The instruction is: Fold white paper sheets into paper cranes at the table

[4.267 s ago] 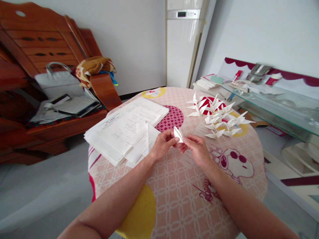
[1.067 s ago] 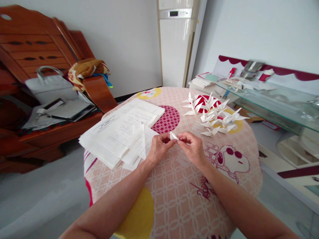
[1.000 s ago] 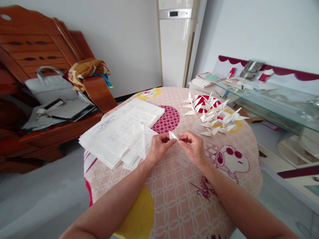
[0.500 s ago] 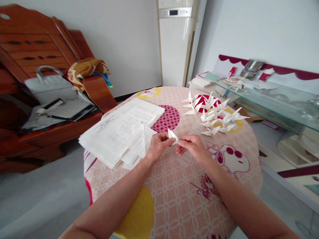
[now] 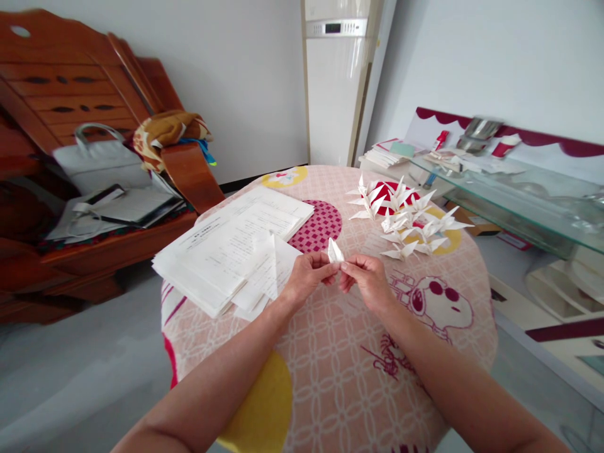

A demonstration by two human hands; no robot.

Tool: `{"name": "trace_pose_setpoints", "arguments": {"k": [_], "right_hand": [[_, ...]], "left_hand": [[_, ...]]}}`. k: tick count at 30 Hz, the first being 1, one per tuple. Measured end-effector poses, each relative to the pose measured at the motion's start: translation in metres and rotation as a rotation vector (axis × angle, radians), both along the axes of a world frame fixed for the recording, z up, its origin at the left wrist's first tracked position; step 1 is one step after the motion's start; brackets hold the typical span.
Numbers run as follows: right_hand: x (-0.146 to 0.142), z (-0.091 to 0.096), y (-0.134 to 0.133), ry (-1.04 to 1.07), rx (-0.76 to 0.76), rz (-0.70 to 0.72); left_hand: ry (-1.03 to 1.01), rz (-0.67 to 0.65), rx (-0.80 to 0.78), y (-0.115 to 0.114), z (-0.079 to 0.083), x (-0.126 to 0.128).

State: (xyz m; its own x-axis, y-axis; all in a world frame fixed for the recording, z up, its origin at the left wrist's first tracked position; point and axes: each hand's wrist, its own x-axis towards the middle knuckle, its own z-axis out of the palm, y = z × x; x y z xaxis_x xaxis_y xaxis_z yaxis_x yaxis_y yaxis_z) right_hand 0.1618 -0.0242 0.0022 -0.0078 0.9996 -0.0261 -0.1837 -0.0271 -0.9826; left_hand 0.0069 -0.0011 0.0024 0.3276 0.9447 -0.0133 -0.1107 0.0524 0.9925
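Note:
A small piece of folded white paper point(image 5: 335, 250) stands between my hands, its pointed end up, above the middle of the table. My left hand point(image 5: 312, 274) pinches its lower left side with thumb and fingers. On the other side my right hand point(image 5: 365, 277) grips the lower right edge the same way, the two thumbs almost meeting. Several white paper cranes point(image 5: 401, 217) sit in a cluster beyond my right hand. Left of my left hand lies a stack of printed paper sheets point(image 5: 226, 245), with a creased sheet point(image 5: 276, 264) at its near right corner.
A patterned cloth covers the round table point(image 5: 330, 365). At the right stands a glass-topped shelf unit point(image 5: 514, 201) holding papers, a metal pot point(image 5: 479, 133) and a cup point(image 5: 504, 146). To the left is a wooden bench point(image 5: 165, 229) with a grey bag point(image 5: 94, 160). A tall air conditioner point(image 5: 334, 94) stands behind.
The folded paper has turned more upright and sits slightly farther right in the view. Both hands have drawn closer together around its base. The cranes and the stack have stayed in place.

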Motion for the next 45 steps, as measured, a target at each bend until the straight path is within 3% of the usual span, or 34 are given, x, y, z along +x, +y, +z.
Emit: {"name": "trace_pose_setpoints", "arguments": {"k": [6, 11, 15, 22, 31, 38, 45], "right_hand": [[0.005, -0.006, 0.007, -0.066, 0.037, 0.112], [0.008, -0.008, 0.013, -0.055, 0.021, 0.2], [0.009, -0.009, 0.011, -0.073, 0.068, 0.171], [0.012, -0.003, 0.007, -0.069, 0.069, 0.094], [0.01, -0.008, 0.009, 0.027, 0.053, 0.169], [0.01, -0.006, 0.006, -0.056, 0.082, 0.15], [0.011, -0.004, 0.003, -0.034, 0.101, 0.158]], "left_hand": [[0.17, 0.034, 0.081, 0.005, -0.007, -0.006], [0.131, -0.117, 0.005, 0.005, -0.004, -0.009], [0.091, -0.166, -0.077, 0.001, -0.003, -0.006], [0.082, -0.211, -0.049, 0.0, -0.001, -0.002], [0.064, -0.129, 0.023, 0.0, 0.002, -0.001], [0.04, -0.147, -0.056, 0.0, -0.002, -0.001], [0.067, -0.155, 0.08, 0.0, -0.001, -0.002]]}}
